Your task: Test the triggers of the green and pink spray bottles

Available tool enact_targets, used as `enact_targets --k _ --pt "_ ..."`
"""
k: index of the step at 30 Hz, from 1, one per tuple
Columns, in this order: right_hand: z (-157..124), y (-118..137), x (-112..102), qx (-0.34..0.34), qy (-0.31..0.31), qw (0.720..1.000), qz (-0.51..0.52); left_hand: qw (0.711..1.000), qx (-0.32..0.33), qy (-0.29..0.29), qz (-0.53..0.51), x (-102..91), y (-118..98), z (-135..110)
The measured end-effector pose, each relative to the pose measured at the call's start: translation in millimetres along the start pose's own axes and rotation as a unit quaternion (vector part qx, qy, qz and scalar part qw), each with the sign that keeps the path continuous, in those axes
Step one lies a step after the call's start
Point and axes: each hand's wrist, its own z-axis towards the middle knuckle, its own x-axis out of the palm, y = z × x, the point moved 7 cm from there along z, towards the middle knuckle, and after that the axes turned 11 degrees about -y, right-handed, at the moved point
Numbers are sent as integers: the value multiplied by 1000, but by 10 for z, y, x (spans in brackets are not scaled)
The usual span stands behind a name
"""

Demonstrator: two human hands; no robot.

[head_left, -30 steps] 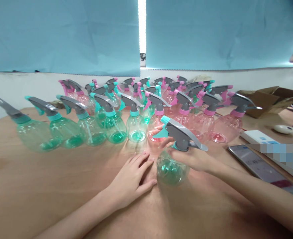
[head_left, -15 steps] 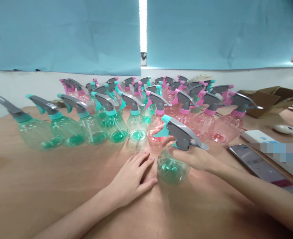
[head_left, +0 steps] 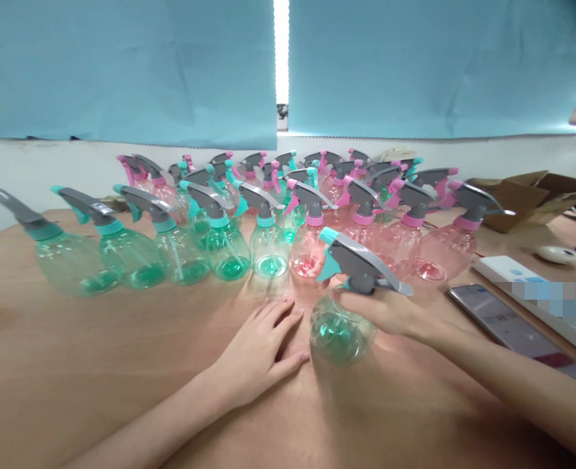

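Note:
My right hand [head_left: 388, 311] grips the neck of a clear green spray bottle [head_left: 337, 334] with a grey and teal trigger head [head_left: 356, 264]; the bottle stands on the wooden table [head_left: 97, 365], tilted slightly. My left hand [head_left: 261, 348] lies flat on the table just left of the bottle, fingers stretched out, thumb nearly touching its base. Directly behind stand a green bottle [head_left: 267, 251] and a pink bottle [head_left: 308, 251] of the front row.
Several green and pink spray bottles fill the back of the table in rows. A phone [head_left: 505, 322] and a white box [head_left: 517, 270] lie to the right, with a white mouse [head_left: 559, 254] and an open cardboard box [head_left: 537, 192] beyond. Blue blinds hang behind.
The trigger head has turned slightly and my right fingers have drawn back from in front of the bottle's neck. My left hand has not moved.

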Motion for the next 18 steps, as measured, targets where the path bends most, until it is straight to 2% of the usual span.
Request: enact_targets --k 3,6,18 --pt "-18 -92 23 34 1 997 73 1000 -1 -2 0 -7 -5 2" --pt "-33 -134 56 40 16 995 95 1000 -3 -1 -1 -10 -15 2" --pt "-18 -75 24 4 -13 998 61 1000 -7 -2 -7 -7 -9 5"
